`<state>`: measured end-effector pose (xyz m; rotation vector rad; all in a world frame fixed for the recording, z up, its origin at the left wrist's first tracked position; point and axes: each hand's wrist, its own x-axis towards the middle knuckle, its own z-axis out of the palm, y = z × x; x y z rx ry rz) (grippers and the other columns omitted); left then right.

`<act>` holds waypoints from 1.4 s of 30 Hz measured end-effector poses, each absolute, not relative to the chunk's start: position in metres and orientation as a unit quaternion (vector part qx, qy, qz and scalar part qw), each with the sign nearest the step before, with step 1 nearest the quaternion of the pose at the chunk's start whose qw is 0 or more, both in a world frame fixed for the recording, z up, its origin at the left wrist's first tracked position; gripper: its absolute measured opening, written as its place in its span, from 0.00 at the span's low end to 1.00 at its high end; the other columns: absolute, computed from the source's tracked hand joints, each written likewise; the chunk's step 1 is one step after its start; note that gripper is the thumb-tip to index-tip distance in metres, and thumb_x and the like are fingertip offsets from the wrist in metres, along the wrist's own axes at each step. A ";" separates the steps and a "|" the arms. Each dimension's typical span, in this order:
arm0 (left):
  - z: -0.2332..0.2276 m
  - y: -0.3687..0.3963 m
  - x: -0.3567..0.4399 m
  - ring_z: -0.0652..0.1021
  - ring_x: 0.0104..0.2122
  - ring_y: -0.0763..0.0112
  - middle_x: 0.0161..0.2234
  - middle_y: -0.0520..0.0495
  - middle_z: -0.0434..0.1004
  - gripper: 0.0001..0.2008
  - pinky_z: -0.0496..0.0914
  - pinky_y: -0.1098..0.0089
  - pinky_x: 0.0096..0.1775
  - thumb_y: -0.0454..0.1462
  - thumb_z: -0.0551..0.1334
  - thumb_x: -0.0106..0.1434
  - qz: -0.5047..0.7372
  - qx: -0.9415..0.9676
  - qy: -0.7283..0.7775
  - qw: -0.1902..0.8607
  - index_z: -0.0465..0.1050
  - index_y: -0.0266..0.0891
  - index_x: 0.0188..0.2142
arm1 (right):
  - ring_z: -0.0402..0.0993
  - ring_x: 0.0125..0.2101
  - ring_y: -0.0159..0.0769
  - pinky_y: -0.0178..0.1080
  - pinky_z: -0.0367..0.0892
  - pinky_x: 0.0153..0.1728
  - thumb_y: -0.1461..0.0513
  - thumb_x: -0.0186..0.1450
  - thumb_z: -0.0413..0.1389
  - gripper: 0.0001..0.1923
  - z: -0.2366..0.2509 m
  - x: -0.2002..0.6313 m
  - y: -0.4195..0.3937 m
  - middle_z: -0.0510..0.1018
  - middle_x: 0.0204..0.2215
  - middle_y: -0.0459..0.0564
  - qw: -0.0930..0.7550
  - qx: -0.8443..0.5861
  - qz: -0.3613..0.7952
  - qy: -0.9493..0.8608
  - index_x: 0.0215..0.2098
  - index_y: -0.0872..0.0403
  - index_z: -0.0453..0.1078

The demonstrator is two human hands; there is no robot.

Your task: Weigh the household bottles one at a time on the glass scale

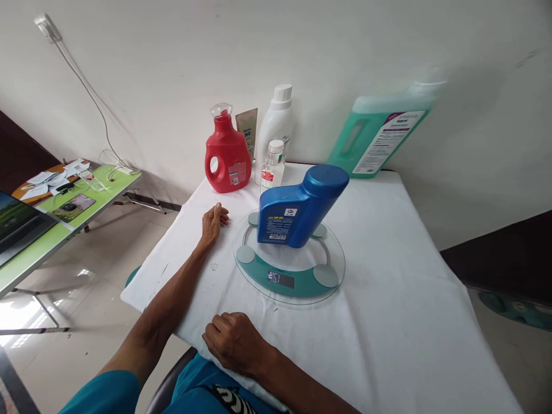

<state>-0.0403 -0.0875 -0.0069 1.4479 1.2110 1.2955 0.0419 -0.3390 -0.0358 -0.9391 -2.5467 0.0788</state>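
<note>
A blue plastic bottle (299, 208) stands on a round glass scale (288, 270) whose display is lit. My left hand (213, 221) rests on the white tablecloth (388, 299) left of the scale, fingers curled, holding nothing. My right hand (235, 342) lies knuckles up on the cloth near the front edge, below the scale, with nothing in it. Neither hand touches the scale or the bottle.
At the back by the wall stand a red detergent jug (227, 155), a tan tube (247, 131), a white bottle (275, 129), a small clear bottle (273, 167) and a large green jug (379, 138). A green side table (64, 221) with papers stands left.
</note>
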 end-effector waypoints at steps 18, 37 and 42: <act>-0.008 -0.086 -0.040 0.75 0.22 0.71 0.24 0.48 0.75 0.33 0.67 0.68 0.29 0.64 0.55 0.66 0.491 0.590 0.492 0.410 0.75 0.37 0.30 | 0.65 0.21 0.34 0.39 0.44 0.21 0.66 0.70 0.54 0.12 -0.033 0.043 -0.339 0.72 0.23 0.46 0.200 -0.335 0.033 -0.920 0.28 0.52 0.63; -0.011 -0.084 -0.042 0.75 0.23 0.70 0.24 0.47 0.75 0.32 0.68 0.67 0.30 0.64 0.54 0.67 0.482 0.598 0.498 0.402 0.75 0.37 0.31 | 0.64 0.20 0.32 0.40 0.41 0.21 0.67 0.68 0.54 0.12 -0.036 0.043 -0.338 0.71 0.23 0.45 0.214 -0.329 0.031 -0.919 0.27 0.52 0.62; -0.006 -0.090 -0.040 0.75 0.24 0.70 0.26 0.47 0.75 0.31 0.67 0.68 0.30 0.63 0.55 0.67 0.484 0.610 0.484 0.398 0.75 0.38 0.32 | 0.64 0.20 0.32 0.40 0.41 0.21 0.67 0.68 0.55 0.12 -0.036 0.044 -0.339 0.71 0.23 0.45 0.221 -0.334 0.033 -0.916 0.27 0.52 0.61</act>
